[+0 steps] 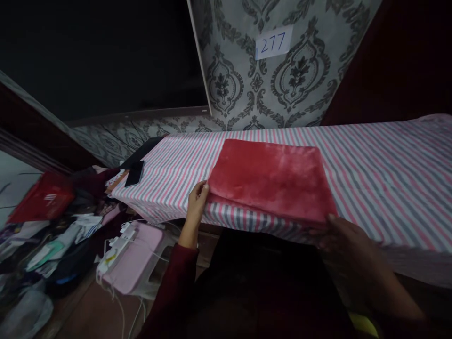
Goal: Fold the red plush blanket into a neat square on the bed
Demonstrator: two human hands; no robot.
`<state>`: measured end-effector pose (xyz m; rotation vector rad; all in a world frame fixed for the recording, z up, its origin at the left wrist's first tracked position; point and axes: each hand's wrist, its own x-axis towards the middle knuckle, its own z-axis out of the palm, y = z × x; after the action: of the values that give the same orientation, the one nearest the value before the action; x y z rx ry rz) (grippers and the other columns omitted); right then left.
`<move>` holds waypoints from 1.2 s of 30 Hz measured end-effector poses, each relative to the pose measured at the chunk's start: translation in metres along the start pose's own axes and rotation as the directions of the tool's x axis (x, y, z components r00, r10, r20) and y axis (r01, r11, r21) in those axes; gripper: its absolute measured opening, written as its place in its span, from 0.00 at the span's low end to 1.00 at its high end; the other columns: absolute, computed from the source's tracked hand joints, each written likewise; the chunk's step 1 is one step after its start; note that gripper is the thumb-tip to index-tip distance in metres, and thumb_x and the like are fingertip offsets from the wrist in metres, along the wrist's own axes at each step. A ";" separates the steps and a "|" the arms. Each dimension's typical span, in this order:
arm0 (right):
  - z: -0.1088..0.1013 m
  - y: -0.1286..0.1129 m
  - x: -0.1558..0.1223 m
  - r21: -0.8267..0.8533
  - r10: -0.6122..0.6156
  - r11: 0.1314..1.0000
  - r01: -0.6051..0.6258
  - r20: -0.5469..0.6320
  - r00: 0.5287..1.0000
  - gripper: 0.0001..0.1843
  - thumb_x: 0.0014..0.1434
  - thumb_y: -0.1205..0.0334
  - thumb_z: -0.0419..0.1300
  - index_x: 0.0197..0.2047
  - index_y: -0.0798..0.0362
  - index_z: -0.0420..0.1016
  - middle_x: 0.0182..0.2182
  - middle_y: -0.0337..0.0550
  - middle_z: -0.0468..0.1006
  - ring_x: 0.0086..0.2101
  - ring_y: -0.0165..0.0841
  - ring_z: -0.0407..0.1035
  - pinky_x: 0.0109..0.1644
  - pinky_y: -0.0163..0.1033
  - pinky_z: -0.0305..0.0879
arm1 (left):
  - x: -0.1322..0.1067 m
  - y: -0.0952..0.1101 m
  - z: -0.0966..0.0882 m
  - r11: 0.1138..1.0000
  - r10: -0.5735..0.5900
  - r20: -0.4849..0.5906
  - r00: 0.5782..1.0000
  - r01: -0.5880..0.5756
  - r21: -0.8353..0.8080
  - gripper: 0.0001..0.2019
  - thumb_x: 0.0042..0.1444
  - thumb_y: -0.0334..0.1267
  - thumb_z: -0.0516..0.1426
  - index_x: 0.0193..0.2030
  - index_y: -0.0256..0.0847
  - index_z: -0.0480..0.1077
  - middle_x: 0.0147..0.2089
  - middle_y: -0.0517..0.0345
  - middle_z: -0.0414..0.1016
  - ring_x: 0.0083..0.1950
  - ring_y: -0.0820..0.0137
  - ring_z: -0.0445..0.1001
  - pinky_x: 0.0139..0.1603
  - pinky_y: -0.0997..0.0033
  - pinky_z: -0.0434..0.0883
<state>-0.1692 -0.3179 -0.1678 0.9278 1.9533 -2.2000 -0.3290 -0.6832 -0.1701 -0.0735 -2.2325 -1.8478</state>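
Note:
A folded red plush cloth [270, 176] lies flat on a table covered with a pink, grey and white striped sheet [381, 165]. My left hand [197, 202] pinches the cloth's near left corner, fingers closed on its edge. My right hand [348, 247] grips the near right corner at the table's front edge, thumb on top of the fabric. Both arms wear dark red sleeves.
A black phone [134, 173] lies on the table's left end. On the floor to the left sit a pink box [136, 259] with a white power strip [116, 242], a red bag [42, 197] and a clutter of clothes. A patterned wall bears a "277" label [273, 42].

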 end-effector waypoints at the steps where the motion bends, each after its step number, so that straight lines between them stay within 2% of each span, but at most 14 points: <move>1: 0.001 -0.002 0.001 0.003 0.017 1.000 -0.017 -0.005 1.000 0.18 0.57 0.42 0.63 0.36 0.50 0.73 0.26 0.51 0.82 0.21 0.38 0.74 0.21 0.36 0.67 | 0.001 0.003 0.005 1.000 0.003 0.019 1.000 -0.003 -0.028 0.29 0.55 0.65 0.61 0.49 0.40 0.77 0.49 0.48 0.82 0.54 0.57 0.79 0.56 0.59 0.74; 3: 0.002 -0.003 0.003 0.018 0.053 0.998 -0.053 -0.009 0.999 0.19 0.59 0.41 0.62 0.36 0.50 0.74 0.28 0.53 0.83 0.20 0.36 0.74 0.22 0.37 0.68 | 0.003 0.007 0.012 0.998 -0.004 0.064 0.998 0.008 -0.068 0.28 0.54 0.64 0.62 0.47 0.40 0.77 0.46 0.50 0.83 0.50 0.58 0.79 0.54 0.60 0.74; 5: 0.003 -0.003 0.005 0.010 0.034 0.999 -0.034 -0.011 0.999 0.19 0.59 0.41 0.62 0.36 0.50 0.73 0.28 0.53 0.83 0.20 0.37 0.73 0.22 0.38 0.69 | 0.004 0.009 0.016 0.998 -0.013 0.084 0.996 0.019 -0.068 0.26 0.53 0.62 0.64 0.46 0.40 0.77 0.44 0.51 0.82 0.47 0.59 0.79 0.53 0.61 0.74; 10: 0.006 -0.007 0.006 0.009 -0.010 1.000 0.010 -0.070 0.998 0.16 0.52 0.49 0.69 0.35 0.49 0.71 0.25 0.47 0.81 0.20 0.35 0.71 0.23 0.38 0.70 | 0.012 0.013 0.013 0.996 -0.083 0.131 0.988 0.087 -0.024 0.21 0.48 0.55 0.66 0.41 0.41 0.74 0.37 0.57 0.78 0.38 0.64 0.75 0.43 0.67 0.72; 14: 0.006 -0.013 0.005 0.047 -0.076 0.996 0.082 -0.123 0.989 0.14 0.49 0.50 0.69 0.32 0.48 0.72 0.24 0.44 0.80 0.20 0.35 0.71 0.25 0.40 0.72 | 0.018 0.022 0.012 0.983 -0.110 0.125 0.986 0.126 -0.131 0.18 0.41 0.48 0.68 0.34 0.42 0.70 0.33 0.62 0.74 0.33 0.69 0.72 0.38 0.70 0.70; 17: 0.003 -0.010 0.008 0.041 -0.118 0.992 0.123 -0.113 0.987 0.17 0.46 0.47 0.70 0.31 0.47 0.71 0.23 0.43 0.79 0.21 0.37 0.72 0.25 0.41 0.71 | 0.017 0.024 0.012 0.978 -0.093 0.063 0.994 0.104 -0.183 0.17 0.40 0.47 0.68 0.34 0.42 0.70 0.33 0.62 0.75 0.34 0.70 0.73 0.39 0.71 0.71; 23: 0.001 0.004 0.013 0.018 -0.050 0.999 0.051 -0.038 0.998 0.21 0.45 0.40 0.69 0.30 0.45 0.68 0.22 0.43 0.79 0.21 0.40 0.72 0.25 0.43 0.68 | 0.011 0.021 0.011 0.967 -0.213 0.166 0.963 0.232 -0.101 0.23 0.35 0.50 0.71 0.35 0.43 0.70 0.32 0.60 0.77 0.41 0.60 0.79 0.44 0.64 0.75; 25: -0.005 0.005 0.012 -0.013 -0.076 0.997 0.076 -0.023 0.997 0.25 0.44 0.37 0.69 0.30 0.47 0.68 0.21 0.42 0.78 0.21 0.39 0.71 0.25 0.42 0.67 | 0.013 0.022 0.006 0.965 -0.237 0.191 0.952 0.254 -0.069 0.25 0.34 0.53 0.72 0.36 0.43 0.71 0.33 0.57 0.78 0.44 0.57 0.80 0.45 0.61 0.76; 27: -0.017 0.002 0.010 -0.067 -0.143 0.988 0.141 -0.037 0.989 0.28 0.45 0.34 0.69 0.36 0.48 0.72 0.20 0.39 0.75 0.19 0.37 0.68 0.24 0.41 0.65 | 0.017 0.023 -0.003 0.971 -0.235 0.169 0.957 0.240 -0.012 0.28 0.35 0.58 0.71 0.38 0.43 0.73 0.37 0.53 0.80 0.46 0.54 0.80 0.47 0.59 0.77; 29: -0.032 -0.005 0.007 -0.160 -0.274 0.954 0.254 -0.121 0.954 0.33 0.47 0.33 0.68 0.46 0.50 0.75 0.20 0.37 0.74 0.20 0.37 0.68 0.25 0.42 0.66 | 0.023 0.027 -0.012 0.985 -0.154 0.080 0.985 0.148 0.086 0.30 0.41 0.64 0.67 0.43 0.42 0.74 0.43 0.48 0.81 0.49 0.53 0.79 0.50 0.56 0.77; 31: -0.040 -0.016 0.005 -0.306 -0.457 0.871 0.384 -0.219 0.862 0.37 0.52 0.33 0.65 0.55 0.50 0.76 0.26 0.40 0.78 0.25 0.39 0.73 0.31 0.43 0.71 | 0.032 0.035 -0.016 0.978 0.020 0.018 1.000 -0.023 0.207 0.31 0.51 0.65 0.62 0.51 0.42 0.75 0.54 0.45 0.80 0.55 0.53 0.78 0.55 0.53 0.76; 32: -0.039 -0.023 0.005 -0.384 -0.550 0.810 0.444 -0.230 0.803 0.37 0.55 0.33 0.62 0.58 0.50 0.75 0.32 0.44 0.81 0.31 0.41 0.76 0.36 0.45 0.74 | 0.037 0.041 -0.013 0.957 0.118 0.031 0.993 -0.122 0.263 0.31 0.55 0.64 0.59 0.55 0.43 0.74 0.60 0.44 0.78 0.59 0.52 0.77 0.59 0.51 0.75; 34: -0.023 -0.040 0.010 -0.516 -0.704 0.654 0.553 -0.149 0.694 0.36 0.61 0.34 0.57 0.63 0.49 0.74 0.48 0.51 0.83 0.46 0.46 0.78 0.50 0.50 0.76 | 0.050 0.057 0.002 0.888 0.277 0.158 0.948 -0.316 0.334 0.30 0.62 0.60 0.55 0.63 0.43 0.71 0.69 0.43 0.71 0.69 0.52 0.70 0.68 0.49 0.68; 36: 0.010 -0.060 0.023 -0.609 -0.783 0.470 0.639 0.047 0.620 0.35 0.66 0.39 0.52 0.69 0.48 0.68 0.62 0.53 0.75 0.61 0.49 0.70 0.63 0.55 0.69 | 0.069 0.077 0.030 0.809 0.339 0.354 0.872 -0.462 0.364 0.32 0.64 0.57 0.54 0.69 0.42 0.67 0.74 0.44 0.65 0.76 0.53 0.62 0.75 0.49 0.59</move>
<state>-0.2169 -0.3074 -0.1246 0.2556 3.3443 -1.4869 -0.3855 -0.6464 -0.0863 -0.7067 -2.5082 -1.1337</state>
